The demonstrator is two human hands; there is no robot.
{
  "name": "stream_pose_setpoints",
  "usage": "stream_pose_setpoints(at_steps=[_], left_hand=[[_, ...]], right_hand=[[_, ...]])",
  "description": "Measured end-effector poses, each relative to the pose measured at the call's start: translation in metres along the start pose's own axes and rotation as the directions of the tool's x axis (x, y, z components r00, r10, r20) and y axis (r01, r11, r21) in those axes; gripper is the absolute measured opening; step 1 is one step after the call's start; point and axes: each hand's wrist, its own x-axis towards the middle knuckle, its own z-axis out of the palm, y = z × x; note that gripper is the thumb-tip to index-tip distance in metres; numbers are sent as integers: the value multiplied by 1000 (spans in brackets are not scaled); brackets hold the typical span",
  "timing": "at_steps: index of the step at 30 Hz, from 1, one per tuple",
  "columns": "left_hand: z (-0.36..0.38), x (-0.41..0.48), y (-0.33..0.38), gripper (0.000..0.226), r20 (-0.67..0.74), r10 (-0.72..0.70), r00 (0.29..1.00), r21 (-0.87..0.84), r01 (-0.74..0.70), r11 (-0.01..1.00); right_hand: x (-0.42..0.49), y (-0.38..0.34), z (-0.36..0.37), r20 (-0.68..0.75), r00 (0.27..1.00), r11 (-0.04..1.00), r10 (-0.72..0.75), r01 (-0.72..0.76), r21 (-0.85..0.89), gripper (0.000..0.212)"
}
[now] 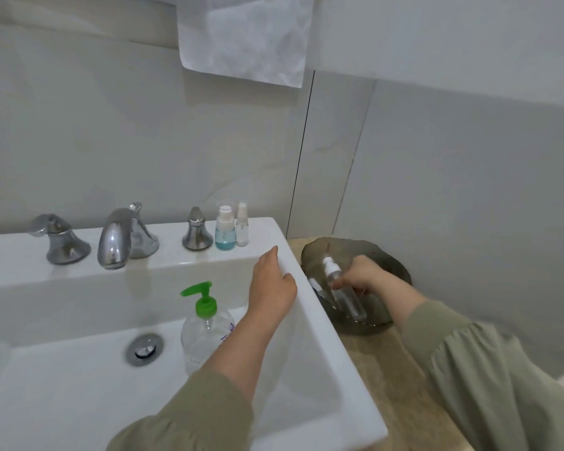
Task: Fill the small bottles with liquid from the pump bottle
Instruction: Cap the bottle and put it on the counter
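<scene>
Clear spray bottle (345, 294) in right hand (360, 275), left hand (272, 281) on sink rim (310, 301)

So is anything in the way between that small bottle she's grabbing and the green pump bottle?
Yes: the sink's right wall separates the small bottle in the dish from the pump bottle, and her left hand rests on that rim.
</scene>
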Motion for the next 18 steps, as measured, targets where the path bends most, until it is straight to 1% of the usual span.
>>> stream_pose_setpoints(at_steps=[3,9,11,13,15,16,17,18], left_hand=[[0,0,-2,62,-3,9,1000,3,-9,1000],[-2,3,-5,62,-43,-10,999,-18,9,1000],[-3,4,-5,63,-76,-23,997,-39,20,999],[-3,6,-4,64,-123,-31,992,-69,23,997],[-3,7,-3,65,-174,-46,984,-103,29,994],[-7,11,-3,66,-208,-57,976,-121,32,992],[-4,10,-2,67,-223,-68,972,-142,36,989],[-7,13,-2,68,-253,-67,965,-166,25,986]], right_hand=[[1,2,5,26,1000,1000,2,-1,-12,43],[6,10,13,40,999,999,-8,6,45,46],[8,10,11,56,998,1000,-14,14,-6,47],[7,5,7,69,998,995,-11,18,-101,45],[7,-5,0,2,999,981,-48,48,-187,41],[10,-16,-3,-57,993,975,-103,89,-204,37],[10,-19,-8,-116,983,978,-140,119,-172,32],[13,-31,-12,-165,969,980,-184,168,-105,27]])
